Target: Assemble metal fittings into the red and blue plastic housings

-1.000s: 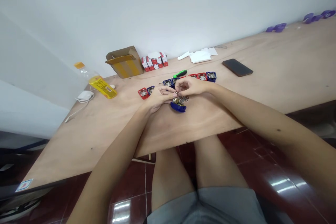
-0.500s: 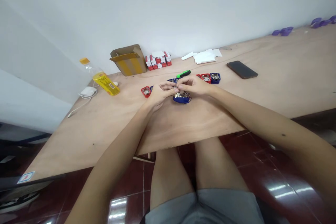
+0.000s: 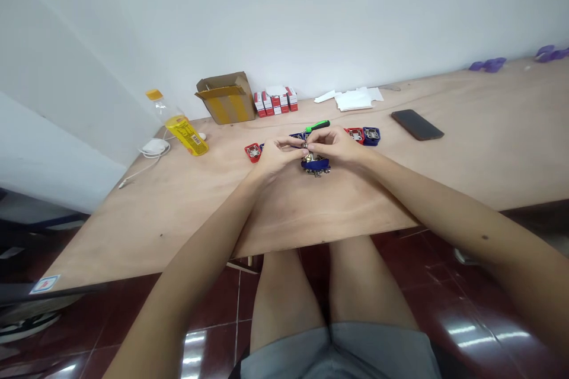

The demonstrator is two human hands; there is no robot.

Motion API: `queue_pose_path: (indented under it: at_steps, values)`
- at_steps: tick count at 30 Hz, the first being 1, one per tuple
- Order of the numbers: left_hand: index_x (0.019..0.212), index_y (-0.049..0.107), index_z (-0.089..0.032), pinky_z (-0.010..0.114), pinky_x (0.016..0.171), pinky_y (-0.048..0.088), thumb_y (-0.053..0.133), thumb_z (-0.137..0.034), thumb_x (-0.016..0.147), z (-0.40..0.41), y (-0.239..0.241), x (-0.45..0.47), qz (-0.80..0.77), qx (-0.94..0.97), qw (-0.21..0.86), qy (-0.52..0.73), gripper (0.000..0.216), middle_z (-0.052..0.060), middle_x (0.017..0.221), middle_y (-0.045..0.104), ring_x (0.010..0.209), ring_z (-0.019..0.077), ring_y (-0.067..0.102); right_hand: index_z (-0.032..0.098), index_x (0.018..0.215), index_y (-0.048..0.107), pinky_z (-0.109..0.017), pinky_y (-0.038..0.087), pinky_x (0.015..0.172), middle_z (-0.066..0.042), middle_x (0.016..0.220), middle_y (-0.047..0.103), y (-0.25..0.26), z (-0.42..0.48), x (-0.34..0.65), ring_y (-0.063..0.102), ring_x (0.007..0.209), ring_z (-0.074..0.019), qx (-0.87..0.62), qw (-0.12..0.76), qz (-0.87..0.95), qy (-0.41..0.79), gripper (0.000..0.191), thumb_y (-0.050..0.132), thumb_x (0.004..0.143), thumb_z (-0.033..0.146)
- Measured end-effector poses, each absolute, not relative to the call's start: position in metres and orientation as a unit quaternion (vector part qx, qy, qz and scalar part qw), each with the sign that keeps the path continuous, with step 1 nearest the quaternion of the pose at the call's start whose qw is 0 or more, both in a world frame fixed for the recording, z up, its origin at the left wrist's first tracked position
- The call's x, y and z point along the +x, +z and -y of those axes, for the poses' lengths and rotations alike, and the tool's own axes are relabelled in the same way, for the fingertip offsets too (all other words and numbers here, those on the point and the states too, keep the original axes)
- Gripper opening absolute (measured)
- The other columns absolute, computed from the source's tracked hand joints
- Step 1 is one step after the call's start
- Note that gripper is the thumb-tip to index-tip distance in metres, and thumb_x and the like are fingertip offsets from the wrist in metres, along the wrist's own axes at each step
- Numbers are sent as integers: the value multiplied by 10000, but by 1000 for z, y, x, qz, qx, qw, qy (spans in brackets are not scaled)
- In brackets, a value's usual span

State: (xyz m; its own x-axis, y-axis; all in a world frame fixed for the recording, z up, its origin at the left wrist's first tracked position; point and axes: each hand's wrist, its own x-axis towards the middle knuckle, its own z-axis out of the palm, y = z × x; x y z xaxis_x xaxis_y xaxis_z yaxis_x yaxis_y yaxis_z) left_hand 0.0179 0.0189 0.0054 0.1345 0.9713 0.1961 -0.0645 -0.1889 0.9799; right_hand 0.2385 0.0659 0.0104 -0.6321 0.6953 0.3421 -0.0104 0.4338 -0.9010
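Our left hand [image 3: 278, 155] and our right hand [image 3: 334, 145] meet low over the table, neither spread: the thumbs and forefingers of both pinch a small silvery metal part [image 3: 306, 144] between them. Our fingers hide most of it, so we cannot make out its shape. Directly beneath the hands, a blue plastic housing with brass-coloured metal fittings [image 3: 316, 164] rests on or just under our fingers; it seems to touch the pale plywood table [image 3: 288, 207], though the view here is too small and blurred to be sure.

Just behind the blue housing lies a screwdriver with a green-and-black handle [image 3: 318, 125], its shaft lost behind our hands. To its left sits a red plastic housing with a metal plate [image 3: 253, 152]; to its right, a red one and a blue one [image 3: 370, 135] stand side by side. Farther back from it are a brown cardboard box [image 3: 226, 99], red-and-white cartons [image 3: 275, 101] and white paper sheets [image 3: 353, 99]. Well to its right lies a black smartphone [image 3: 416, 125]; well to its left, a plastic bottle with a yellow label [image 3: 183, 135] stands tilted beside a white charger with its cable [image 3: 154, 147].
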Motion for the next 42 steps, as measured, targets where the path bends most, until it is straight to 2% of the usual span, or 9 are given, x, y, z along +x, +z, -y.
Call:
queue_pose_path:
  at_steps: [6, 15, 20, 27, 31, 34, 37, 42]
  values:
    - [1018, 825, -145, 473, 954, 670, 1027, -397, 619, -20, 4, 20, -406, 593, 436, 541, 513, 138, 1031, 851, 957, 289, 820, 201, 976, 830, -399, 626, 824, -79, 980, 814, 7, -69, 237, 739, 910, -232, -230, 415, 716, 513, 424, 963, 749, 534]
    - [939, 764, -157, 398, 874, 685, 1007, -363, 655, -21, 3, 21, -400, 590, 396, 579, 427, 98, 952, 825, 887, 234, 804, 237, 974, 881, -417, 594, 822, -69, 1078, 806, 4, -73, 237, 695, 900, -218, -239, 437, 700, 512, 269, 891, 795, 438]
    - [939, 765, -161, 413, 893, 687, 989, -371, 692, -20, 2, 21, -404, 603, 388, 568, 394, 102, 974, 822, 898, 236, 807, 264, 944, 887, -398, 570, 809, -63, 1154, 777, 7, -72, 239, 670, 907, -196, -214, 430, 706, 520, 157, 840, 853, 383]
    - [901, 788, -161, 458, 944, 685, 978, -398, 703, -22, -1, 20, -408, 598, 387, 571, 362, 116, 981, 835, 918, 256, 813, 247, 928, 876, -397, 570, 820, -60, 1138, 788, 9, -71, 239, 676, 919, -206, -221, 420, 700, 534, 154, 847, 851, 378]
    - [895, 793, -168, 451, 937, 687, 975, -388, 703, -21, 0, 20, -413, 597, 380, 573, 344, 111, 969, 838, 909, 250, 811, 252, 1034, 875, -385, 569, 808, -58, 1132, 794, 8, -72, 238, 690, 901, -196, -225, 417, 694, 542, 215, 848, 851, 362]
    - [897, 797, -171, 460, 953, 684, 974, -392, 709, -20, 1, 20, -416, 602, 377, 568, 340, 112, 975, 839, 916, 252, 811, 240, 977, 880, -373, 565, 784, -57, 1110, 794, 8, -72, 238, 676, 858, -180, -216, 419, 697, 541, 173, 838, 852, 352]
    - [891, 800, -177, 469, 953, 684, 976, -398, 707, -20, 2, 20, -414, 600, 378, 570, 337, 104, 958, 838, 910, 254, 810, 247, 1022, 884, -367, 561, 763, -55, 1078, 803, 9, -71, 238, 666, 822, -173, -227, 421, 689, 545, 202, 841, 844, 334]
    - [886, 804, -180, 474, 961, 682, 977, -405, 706, -21, 1, 19, -414, 602, 371, 573, 336, 102, 958, 838, 908, 254, 810, 227, 1004, 878, -371, 574, 796, -62, 1068, 806, 9, -71, 236, 682, 868, -186, -225, 423, 693, 538, 204, 839, 845, 349]
